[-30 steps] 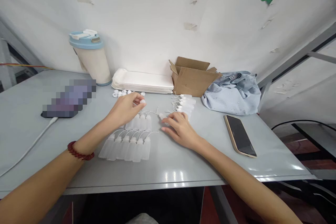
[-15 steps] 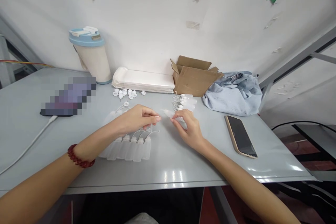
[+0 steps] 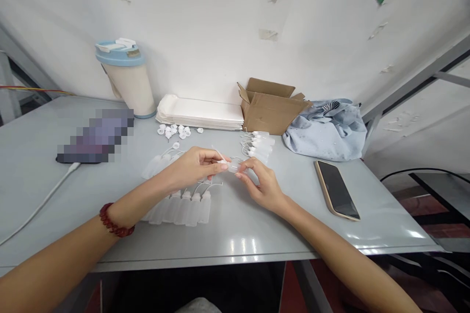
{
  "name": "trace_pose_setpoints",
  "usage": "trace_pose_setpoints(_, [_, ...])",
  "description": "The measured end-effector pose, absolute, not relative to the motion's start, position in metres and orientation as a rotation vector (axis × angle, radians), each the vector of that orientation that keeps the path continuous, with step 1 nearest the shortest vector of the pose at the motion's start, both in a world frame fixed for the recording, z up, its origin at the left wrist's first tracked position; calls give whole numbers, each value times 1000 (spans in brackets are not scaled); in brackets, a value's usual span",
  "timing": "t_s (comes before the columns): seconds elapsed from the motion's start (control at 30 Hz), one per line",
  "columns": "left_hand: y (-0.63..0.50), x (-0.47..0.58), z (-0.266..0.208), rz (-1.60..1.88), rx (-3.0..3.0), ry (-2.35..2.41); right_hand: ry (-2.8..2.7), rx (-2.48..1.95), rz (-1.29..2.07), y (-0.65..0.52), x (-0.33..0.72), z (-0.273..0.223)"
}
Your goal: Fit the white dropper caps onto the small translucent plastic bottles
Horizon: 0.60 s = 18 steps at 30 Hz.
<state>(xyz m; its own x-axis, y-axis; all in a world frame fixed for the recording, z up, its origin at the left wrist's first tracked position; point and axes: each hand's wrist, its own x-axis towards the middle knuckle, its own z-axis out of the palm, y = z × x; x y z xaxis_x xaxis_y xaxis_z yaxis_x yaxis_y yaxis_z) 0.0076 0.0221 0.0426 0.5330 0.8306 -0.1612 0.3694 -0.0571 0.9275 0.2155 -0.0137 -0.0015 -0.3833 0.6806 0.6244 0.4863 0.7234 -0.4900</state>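
A small translucent plastic bottle (image 3: 233, 167) is held level above the middle of the table. My left hand (image 3: 194, 167) pinches it at its white cap end, where a thin white tube sticks up. Around the other end, the fingers of my right hand (image 3: 265, 185) are closed on the bottle body. A row of similar bottles with thin curved tubes (image 3: 191, 210) lies under my left wrist, partly hidden by it. Behind my left forearm lie more bottles (image 3: 153, 164). Several others (image 3: 263, 145) lie beyond my right hand.
Small white caps (image 3: 172, 131) are scattered before a stack of flat white boxes (image 3: 205, 112). An open cardboard box (image 3: 273, 112) and a light blue cloth (image 3: 326, 129) stand to their right. A tumbler (image 3: 130, 83), a charging device (image 3: 99, 137) and a phone (image 3: 338, 190) rest on the table.
My left hand has moved slightly right and now grips the cap end of the bottle, where before there was a gap between it and the bottle in my right hand.
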Motion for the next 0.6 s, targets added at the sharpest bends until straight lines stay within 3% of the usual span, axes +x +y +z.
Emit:
trace_pose_setpoints(0.27, [21, 9, 43, 525, 1673, 1050, -2040, -930, 353, -16, 216, -1])
trace_pose_setpoints(0.6, [16, 13, 37, 568, 1785, 1028, -1643, -1070, 1142, -16, 214, 10])
